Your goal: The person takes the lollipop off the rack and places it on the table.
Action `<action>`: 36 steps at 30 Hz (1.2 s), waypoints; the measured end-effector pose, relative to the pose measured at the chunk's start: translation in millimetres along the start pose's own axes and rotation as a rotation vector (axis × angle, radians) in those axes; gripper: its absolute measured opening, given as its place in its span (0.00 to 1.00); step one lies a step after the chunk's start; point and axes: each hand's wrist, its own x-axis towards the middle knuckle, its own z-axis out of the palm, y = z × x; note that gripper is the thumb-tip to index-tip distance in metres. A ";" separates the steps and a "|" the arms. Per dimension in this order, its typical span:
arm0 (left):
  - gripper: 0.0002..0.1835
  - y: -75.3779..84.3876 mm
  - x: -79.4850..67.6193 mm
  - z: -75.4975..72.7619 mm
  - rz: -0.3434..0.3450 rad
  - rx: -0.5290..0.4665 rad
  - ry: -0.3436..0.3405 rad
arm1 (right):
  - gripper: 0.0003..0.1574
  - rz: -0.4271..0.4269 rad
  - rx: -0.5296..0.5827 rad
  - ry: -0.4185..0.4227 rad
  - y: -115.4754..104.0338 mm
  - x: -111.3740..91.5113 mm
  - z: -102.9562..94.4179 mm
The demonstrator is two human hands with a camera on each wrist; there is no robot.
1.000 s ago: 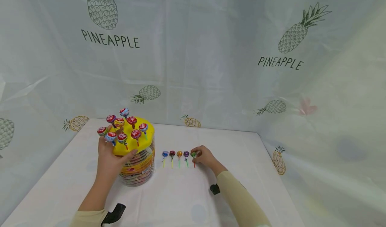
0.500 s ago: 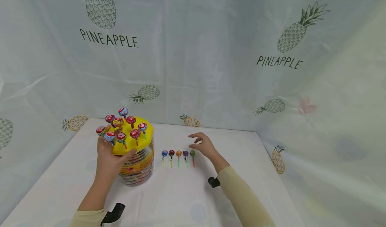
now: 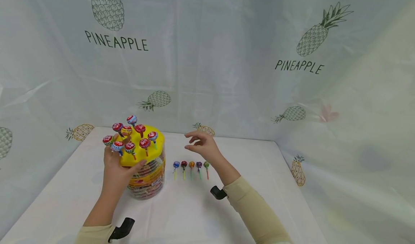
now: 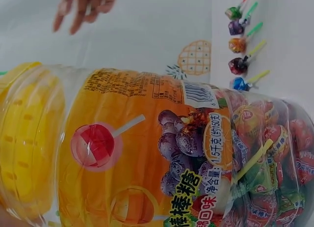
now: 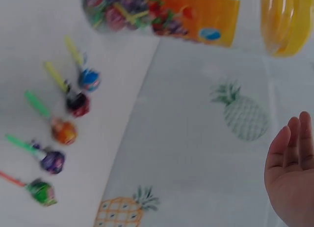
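Grips with the left hand [image 3: 115, 167] the yellow lid [image 3: 157, 152] of the jar [image 3: 147, 181], with the thumb on the near side and the other fingers bent round the left side. Holds nothing in the right hand [image 3: 205, 146], raised in the air to the right of the jar, half opened, with fingers loosely bent and apart from the thumb.

Under the lid, made of clear, shiny plastic, round and ribbed, wrapped in an orange label with grapes and a red ball. Behind the clear wall, many wrapped sweets. Above the smooth lid, on thin sticks, nine lollipops [image 3: 144, 143] with ball heads in glossy wrappers.

Right of the jar, flat on the white table [image 3: 181, 215], five lollipops [image 3: 191, 164] in a neat row: blue, dark red, orange, purple, green, with sticks to the near side. Farther out, a wrinkled cloth [image 3: 227, 74] with pineapple drawings.

Partly hidden behind lollipops, the left fingers. Blurred and cut by the top edge in the left wrist view, the right hand; cut also by the right edge in its own wrist view. Too small to read, the fine print of the label.
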 end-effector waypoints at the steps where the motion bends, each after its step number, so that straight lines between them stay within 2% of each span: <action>1: 0.57 0.0 -0.3 0.0 -0.002 0.001 -0.001 | 0.23 -0.019 0.017 -0.010 -4.0 0.8 3.7; 5: 0.57 0.1 -1.2 0.6 -0.013 0.001 -0.005 | 0.22 -0.072 0.067 -0.042 -17.1 4.4 17.5; 12: 0.56 2.1 -1.6 -0.8 -0.040 0.005 -0.005 | 0.19 -0.145 0.087 -0.066 -39.8 12.3 37.9; 17: 0.55 2.3 -0.7 -1.7 -0.033 -0.003 -0.003 | 0.18 -0.207 0.112 -0.084 -52.8 20.2 49.7; 25: 0.56 -0.4 -0.1 0.0 -0.016 -0.027 -0.004 | 0.18 -0.217 0.126 -0.103 -61.2 25.0 63.5; 36: 0.54 0.0 -0.2 -0.4 0.008 -0.006 0.007 | 0.17 -0.246 0.133 -0.122 -69.5 27.0 70.1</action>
